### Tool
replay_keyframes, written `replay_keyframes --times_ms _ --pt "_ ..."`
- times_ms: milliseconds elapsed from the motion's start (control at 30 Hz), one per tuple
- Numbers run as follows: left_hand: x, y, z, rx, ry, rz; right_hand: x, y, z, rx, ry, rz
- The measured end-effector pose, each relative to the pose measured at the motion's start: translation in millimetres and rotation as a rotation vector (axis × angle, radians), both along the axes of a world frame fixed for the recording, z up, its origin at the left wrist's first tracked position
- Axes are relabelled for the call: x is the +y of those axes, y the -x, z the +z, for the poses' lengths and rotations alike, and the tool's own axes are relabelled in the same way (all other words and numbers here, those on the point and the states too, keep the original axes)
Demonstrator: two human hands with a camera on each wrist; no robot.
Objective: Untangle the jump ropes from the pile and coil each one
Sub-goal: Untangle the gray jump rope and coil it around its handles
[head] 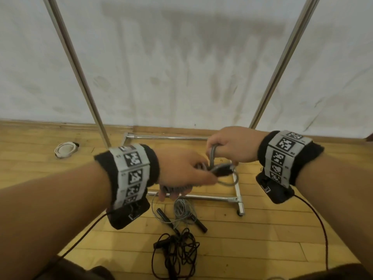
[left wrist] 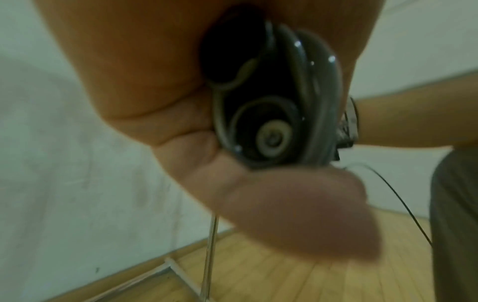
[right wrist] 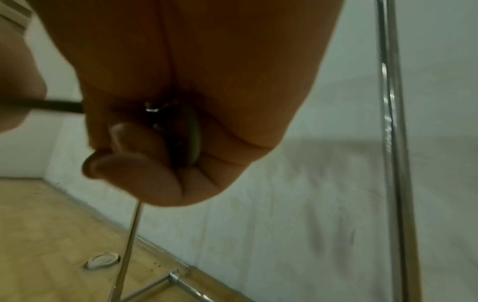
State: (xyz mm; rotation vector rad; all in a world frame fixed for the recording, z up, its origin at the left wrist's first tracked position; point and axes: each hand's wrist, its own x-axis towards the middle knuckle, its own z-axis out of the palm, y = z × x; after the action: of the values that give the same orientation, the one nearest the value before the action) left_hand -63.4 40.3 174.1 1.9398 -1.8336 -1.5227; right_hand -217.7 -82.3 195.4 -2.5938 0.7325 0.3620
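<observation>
Head view: left hand [head: 181, 170] curled round a coiled grey rope [head: 219, 170] with its black handles, held above the floor. Right hand [head: 232, 145] just beside, fingers hooked through a loop of the same rope rising from the bundle. Bundle's long axis runs left to right between the hands. Below lie a second grey rope [head: 182, 211] and a black tangle [head: 177, 253], both nearer the left hand.

Left wrist: fingers [left wrist: 297, 212] wrapped round stacked coils [left wrist: 305, 81].

Right wrist: fingers [right wrist: 139, 163] closed on a grey strand [right wrist: 194, 141].
</observation>
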Motion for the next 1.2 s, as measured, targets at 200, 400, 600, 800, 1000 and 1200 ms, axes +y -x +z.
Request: replay_keyframes --times_ms 200,400,600,800,1000,1200 --pt "-14.8 10.1 -25.6 -0.268 0.052 0.233 20.2 -16.8 7.0 -0.074 0.221 0.106" --pt "-17.8 -22.3 -23.0 0.299 0.063 0.567 21.1 -5.8 6.3 -0.303 0.069 -0.018" --pt "-17.9 -30.7 -10.4 0.681 0.157 0.614 3.4 13.5 3.2 -0.677 -0.315 -0.332" --pt "-16.6 -28.8 -8.7 0.664 0.161 0.673 3.4 13.8 5.7 -0.772 -0.574 -0.444" --pt "-16.5 -32.2 -8.2 0.632 0.332 0.704 1.3 17.1 7.6 -0.756 -0.753 -0.546" --pt "-12.8 -30.0 -4.6 0.690 0.373 0.631 7.7 5.0 3.4 -0.960 -0.954 -0.763"
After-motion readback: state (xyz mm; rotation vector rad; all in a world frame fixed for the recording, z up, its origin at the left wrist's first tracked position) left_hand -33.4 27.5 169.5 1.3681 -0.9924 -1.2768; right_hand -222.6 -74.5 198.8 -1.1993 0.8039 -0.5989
